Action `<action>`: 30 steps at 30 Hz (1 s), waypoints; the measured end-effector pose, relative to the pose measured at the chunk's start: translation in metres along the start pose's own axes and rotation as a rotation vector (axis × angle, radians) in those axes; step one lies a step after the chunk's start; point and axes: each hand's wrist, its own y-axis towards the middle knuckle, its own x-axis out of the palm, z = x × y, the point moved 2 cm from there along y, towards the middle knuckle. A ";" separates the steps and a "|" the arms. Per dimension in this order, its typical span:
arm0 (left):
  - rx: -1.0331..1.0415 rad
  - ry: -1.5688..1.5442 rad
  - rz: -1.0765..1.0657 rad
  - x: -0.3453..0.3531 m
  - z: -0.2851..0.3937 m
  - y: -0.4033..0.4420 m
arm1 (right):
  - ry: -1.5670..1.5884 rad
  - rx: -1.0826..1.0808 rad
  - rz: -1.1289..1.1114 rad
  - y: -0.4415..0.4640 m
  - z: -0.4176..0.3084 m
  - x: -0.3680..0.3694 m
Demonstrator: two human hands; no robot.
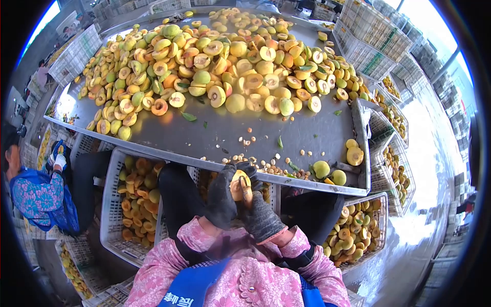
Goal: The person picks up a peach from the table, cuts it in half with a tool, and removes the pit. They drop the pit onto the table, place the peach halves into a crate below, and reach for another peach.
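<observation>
My left hand [222,198], in a dark glove, is closed around a yellow peach half [237,185] just over the table's near edge. Pressed close beside it is my right hand [262,216], in a grey and black glove, with its fingers curled. A narrow brownish shape shows at the right hand's thumb, against the fruit; whether it is a tool handle or a bare thumb I cannot tell. Ahead lies a large heap of cut peaches [204,64] on the metal table [204,140], many halves showing brown stones or hollows.
Peach stones [263,166] and leaves litter the near side. Whole-looking peaches [338,177] sit at the right corner by the raised rim. Crates of peach halves [110,225] [383,204] stand on both sides of my legs. A co-worker [41,189] sits at left. Stacked crates [373,36] rise at right.
</observation>
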 end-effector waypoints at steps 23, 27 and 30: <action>0.369 0.427 0.067 -0.006 -0.003 -0.006 | 0.162 0.014 -0.108 0.000 0.007 -0.001; 0.434 0.620 -0.082 -0.025 -0.022 -0.006 | 0.217 0.128 -0.213 0.000 0.007 -0.013; 0.394 0.596 -0.285 -0.034 -0.031 0.000 | 0.348 0.185 -0.470 0.006 -0.020 -0.046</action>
